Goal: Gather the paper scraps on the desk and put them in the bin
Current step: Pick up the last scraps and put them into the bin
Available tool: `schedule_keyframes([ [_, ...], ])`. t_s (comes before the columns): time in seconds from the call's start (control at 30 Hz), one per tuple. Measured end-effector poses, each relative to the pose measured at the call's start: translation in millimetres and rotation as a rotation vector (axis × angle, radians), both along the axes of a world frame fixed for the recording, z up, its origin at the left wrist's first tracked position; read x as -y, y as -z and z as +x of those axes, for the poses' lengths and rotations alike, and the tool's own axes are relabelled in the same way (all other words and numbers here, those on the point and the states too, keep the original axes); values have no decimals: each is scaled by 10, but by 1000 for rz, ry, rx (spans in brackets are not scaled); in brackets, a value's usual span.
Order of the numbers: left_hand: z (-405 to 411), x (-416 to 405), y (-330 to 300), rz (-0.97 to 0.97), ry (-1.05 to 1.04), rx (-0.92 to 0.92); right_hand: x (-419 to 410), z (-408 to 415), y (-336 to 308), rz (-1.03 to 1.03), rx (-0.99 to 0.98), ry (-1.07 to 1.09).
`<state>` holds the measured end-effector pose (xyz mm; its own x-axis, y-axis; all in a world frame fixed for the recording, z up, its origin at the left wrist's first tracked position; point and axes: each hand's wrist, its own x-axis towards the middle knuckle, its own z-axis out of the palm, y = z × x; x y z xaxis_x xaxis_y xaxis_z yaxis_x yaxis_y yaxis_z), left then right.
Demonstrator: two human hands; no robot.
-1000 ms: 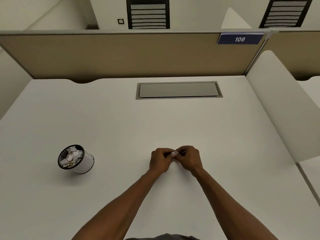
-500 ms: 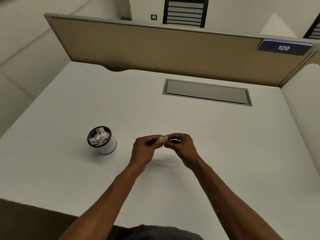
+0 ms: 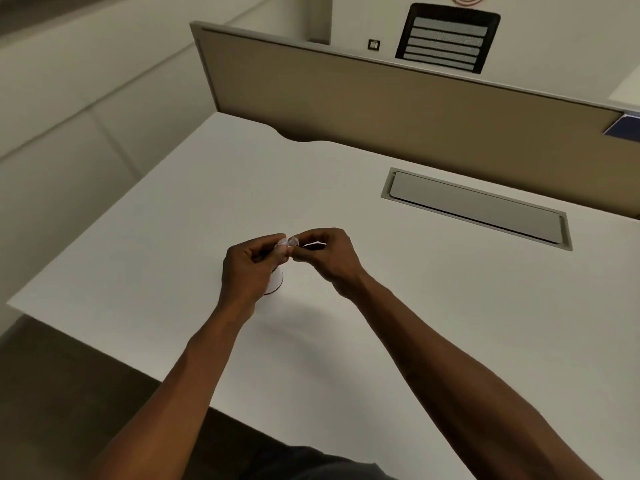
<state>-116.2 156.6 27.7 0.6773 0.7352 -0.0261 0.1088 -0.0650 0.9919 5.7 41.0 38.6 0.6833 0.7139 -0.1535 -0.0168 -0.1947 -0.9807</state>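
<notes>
A small crumpled white paper scrap (image 3: 288, 242) is pinched between the fingertips of both hands. My left hand (image 3: 251, 266) and my right hand (image 3: 327, 252) meet at it above the white desk (image 3: 450, 306). The small white bin (image 3: 275, 283) with a black rim stands right under my left hand, which hides nearly all of it; only part of its side wall shows.
A grey cable hatch (image 3: 476, 208) is set into the desk at the back right. A tan partition (image 3: 381, 102) closes the far edge. The desk's left edge and near-left corner (image 3: 14, 301) drop to the floor. A black chair back (image 3: 446, 38) stands beyond the partition.
Both hands, still pinching the scrap, moved left until they are over the bin, which is now mostly hidden under my left hand. The view swung left and down.
</notes>
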Motion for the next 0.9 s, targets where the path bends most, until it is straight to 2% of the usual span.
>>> schedule_keyframes([
  [0.1,-90,-191,50,41,-88,-59,-246,-66,22,-81,74,-23],
  [0.33,-152,-438,186,343,-103,-355,-610,-144,118,-263,517,-176],
  [0.47,-204,-416,230,519,-70,-330,-619,-186,164,-268,675,-274],
  [0.6,-308,-393,354,615,-33,-329,-550,-195,209,-262,761,-252],
  [0.67,-380,-363,451,649,22,-318,-495,-222,267,-223,800,-232],
  [0.77,-471,-327,609,799,164,-361,-366,-291,402,-172,967,-243],
  [0.83,-501,-332,692,926,262,-442,-298,-307,501,-235,1068,-369],
  [0.9,-501,-356,741,1041,333,-524,-270,-314,569,-388,1112,-519],
])
